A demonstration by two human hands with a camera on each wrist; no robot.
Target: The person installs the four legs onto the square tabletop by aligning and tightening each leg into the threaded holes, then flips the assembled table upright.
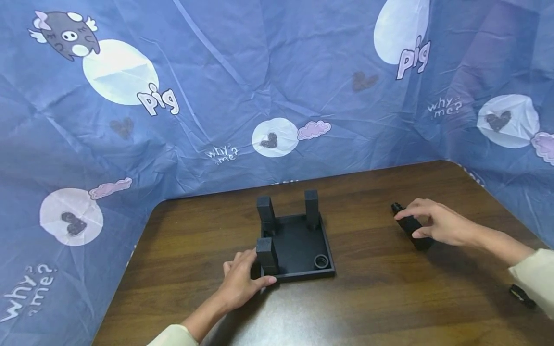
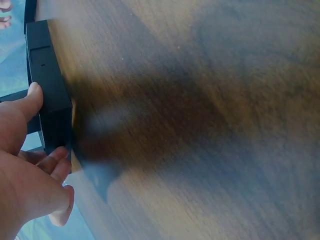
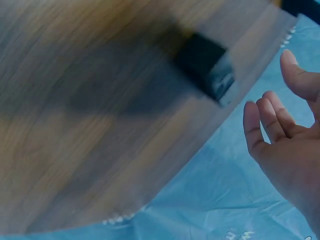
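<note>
A black square tray-like base [image 1: 298, 245] lies on the table, with three upright black posts at its corners. At its near right corner is an open round socket [image 1: 321, 261]. My left hand [image 1: 239, 283] grips the near left corner, its thumb on the front edge and its fingers along the left side, as the left wrist view also shows. Off to the right, a loose black square post [image 1: 409, 225] with a narrower round end lies on the table. Over it is my right hand [image 1: 441, 223], thumb and fingers spread; the right wrist view shows them apart from the post [image 3: 205, 65].
A small dark item [image 1: 522, 295] lies by the right sleeve, near the table's right side. The brown wooden table [image 1: 355, 307] has rounded far corners. Blue printed cloth [image 1: 216, 96] hangs behind and beside it.
</note>
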